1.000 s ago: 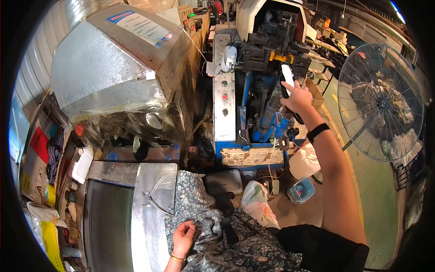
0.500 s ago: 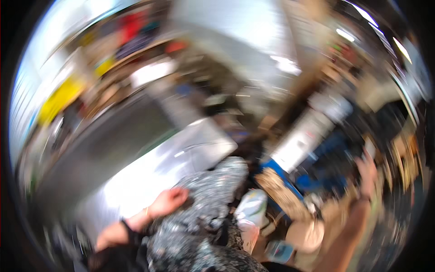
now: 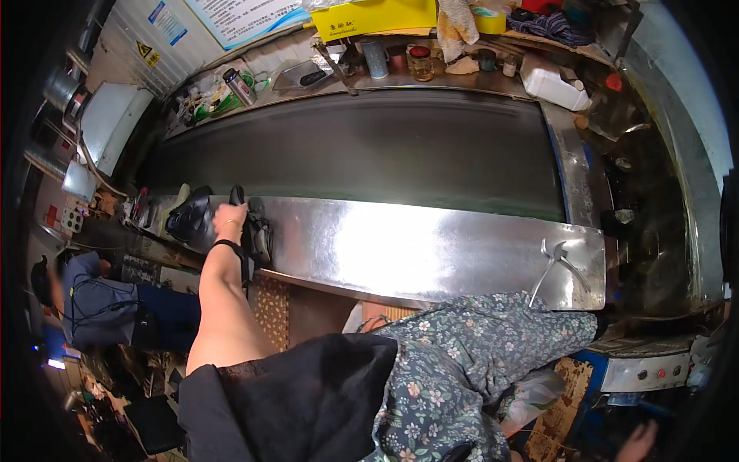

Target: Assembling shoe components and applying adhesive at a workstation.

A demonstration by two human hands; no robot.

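The dark conveyor belt (image 3: 369, 158) is the largest element: a matte, flat band running left to right, slightly motion-blurred. Along its near edge lies a polished stainless steel tabletop (image 3: 416, 246), smooth and strongly reflective, with a pair of metal pliers (image 3: 556, 266) resting at its right end. A floral fabric (image 3: 477, 362) covers the lap below it. At the left end of the steel tabletop sit dark shoes: one black shoe (image 3: 188, 215) just left of the left hand (image 3: 229, 219), and a second dark shoe (image 3: 257, 231) directly under and right of the grip. The left hand's grip rests closed over this second shoe, fingers curled on its upper; how firmly it holds cannot be determined. The right hand (image 3: 639, 440) is cut off at the lower edge, blurred, and its grip state cannot be told.
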